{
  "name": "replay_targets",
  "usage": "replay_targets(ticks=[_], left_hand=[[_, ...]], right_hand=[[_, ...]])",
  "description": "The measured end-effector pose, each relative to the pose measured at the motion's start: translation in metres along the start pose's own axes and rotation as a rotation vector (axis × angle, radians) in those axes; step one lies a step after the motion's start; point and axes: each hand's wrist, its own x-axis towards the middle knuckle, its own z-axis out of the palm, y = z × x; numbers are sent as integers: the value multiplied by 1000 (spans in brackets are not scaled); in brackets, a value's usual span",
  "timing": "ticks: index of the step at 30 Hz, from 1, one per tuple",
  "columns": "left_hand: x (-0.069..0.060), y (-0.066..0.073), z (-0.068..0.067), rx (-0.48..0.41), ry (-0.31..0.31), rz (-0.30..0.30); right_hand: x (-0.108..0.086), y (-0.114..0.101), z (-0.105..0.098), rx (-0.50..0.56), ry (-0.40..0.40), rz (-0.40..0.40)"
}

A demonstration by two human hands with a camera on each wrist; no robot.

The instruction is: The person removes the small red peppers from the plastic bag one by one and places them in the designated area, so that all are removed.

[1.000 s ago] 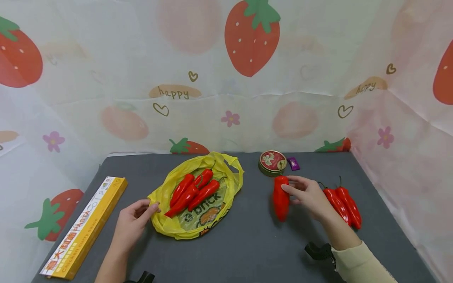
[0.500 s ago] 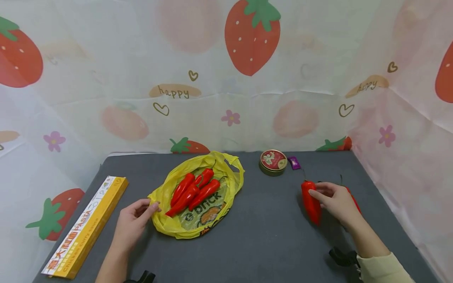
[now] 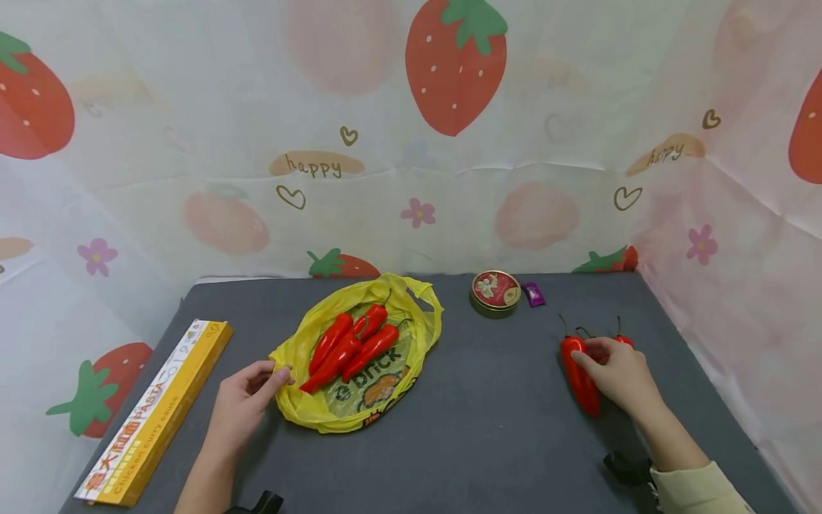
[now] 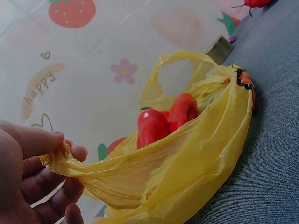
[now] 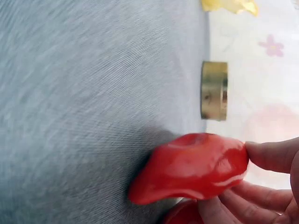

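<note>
My left hand [image 3: 247,396] pinches the left rim of a yellow plastic bag [image 3: 292,414], which lies opened out with several red chili peppers [image 3: 334,364] inside. In the left wrist view, thumb and finger grip the bunched edge of the bag [image 4: 201,172]. On the right side of the table, my right hand [image 3: 619,375] holds a red chili pepper [image 3: 580,378] between thumb and fingers. The right wrist view has this pepper [image 5: 196,168] with its tip close to the cloth; whether it touches cannot be told. Other red peppers [image 3: 624,340] are mostly hidden behind the right hand.
A round red-topped tin [image 3: 495,293] stands at the back, beside a small purple packet [image 3: 533,294]. Along the left lies a long yellow and white pasta box [image 3: 154,414]. The grey table [image 3: 449,457] meets a strawberry-print backdrop at the rear and sides.
My right hand has carried the chili pepper rightward from near the tin to beside the other peppers. The left hand keeps its hold on the bag's edge.
</note>
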Motion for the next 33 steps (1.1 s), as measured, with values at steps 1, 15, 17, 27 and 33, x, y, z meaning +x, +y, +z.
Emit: replay_targets(ticks=[1,15,17,27,33], left_hand=[[0,0,0,2,0,1],[1,0,-1,4,8,14],[1,0,-1,7,12,13],[0,1,-1,20,17,9],[0,0,-1,5,12,10]], right_hand=[[0,0,1,-11,10,1],[-6,-2,12,-126,167,-55],[-7,-3,11,-156,164,-44],[-10,-4,13,-249,129,-47],[-10,0,13,-220,178,-47]])
